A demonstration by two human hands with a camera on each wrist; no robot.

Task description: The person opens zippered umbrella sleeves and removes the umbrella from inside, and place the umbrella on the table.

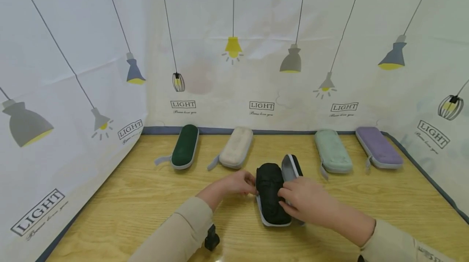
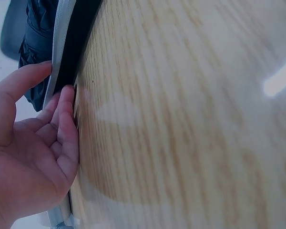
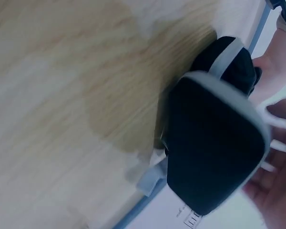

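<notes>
A black zip case [image 1: 259, 209] with a grey rim lies unfolded on the table, its lid [image 1: 290, 168] standing up along the right side. Inside it sits a compact black umbrella [image 1: 270, 186], folded into a bundle. My left hand [image 1: 239, 182] pinches the case's left edge; the left wrist view has the thumb on the rim and the fingers against the outer wall. My right hand [image 1: 309, 201] reaches in past the lid, its fingertips touching the umbrella. In the right wrist view the lid's black outside [image 3: 214, 143] partly hides that hand.
Behind stand several closed cases: dark green [image 1: 185, 147], cream [image 1: 236, 147], mint [image 1: 333, 151] and purple [image 1: 379, 148], each with a grey strap. A lamp-printed cloth [image 1: 220, 111] borders the wooden table [image 1: 146, 213] at the back and sides.
</notes>
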